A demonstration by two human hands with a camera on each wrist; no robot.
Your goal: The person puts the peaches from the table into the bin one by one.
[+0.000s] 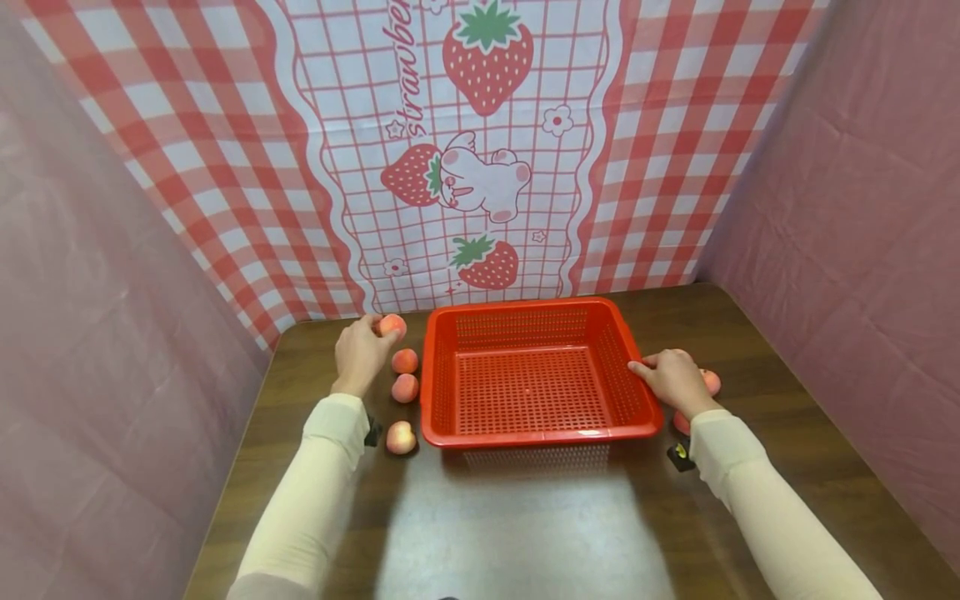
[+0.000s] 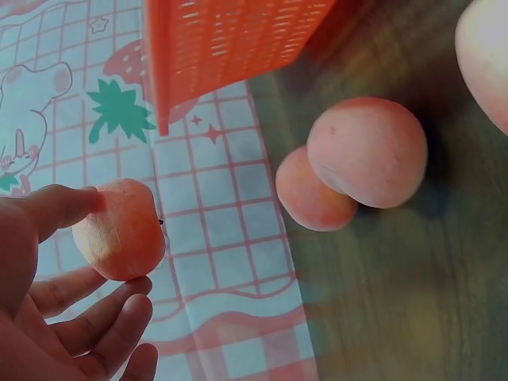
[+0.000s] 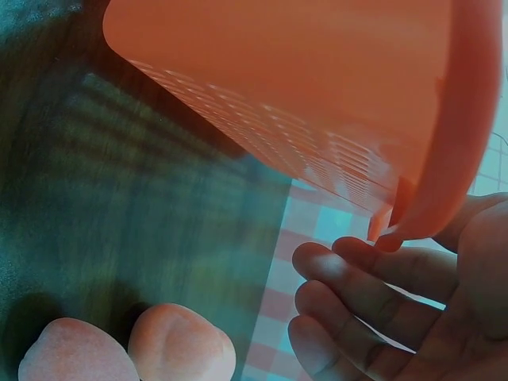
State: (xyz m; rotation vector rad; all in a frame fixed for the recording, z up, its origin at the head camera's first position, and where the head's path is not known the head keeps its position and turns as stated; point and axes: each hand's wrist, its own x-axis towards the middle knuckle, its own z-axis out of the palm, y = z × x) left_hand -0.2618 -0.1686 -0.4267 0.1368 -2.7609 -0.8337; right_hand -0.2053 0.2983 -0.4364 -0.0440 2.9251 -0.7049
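Thumb and fingertips of my left hand [image 1: 358,354] pinch a peach [image 1: 393,326] near the table's back left; in the left wrist view this peach [image 2: 123,230] sits above loosely bent lower fingers. Beside it stands a red plastic basket [image 1: 540,439] with perforated walls, nothing in it. My right hand [image 1: 675,382] holds the basket's right rim, thumb over the edge and fingers below it, as the right wrist view shows. Two peaches [image 1: 405,388] lie close together left of the basket, and a paler peach [image 1: 401,437] lies nearer the front.
Right of the basket, partly hidden by my right hand, lie a peach [image 1: 709,382] and another peach [image 1: 681,422]. A strawberry-print cloth [image 1: 487,167] hangs behind the wooden table [image 1: 795,450]. Pink cloth [image 1: 855,250] closes off both sides.
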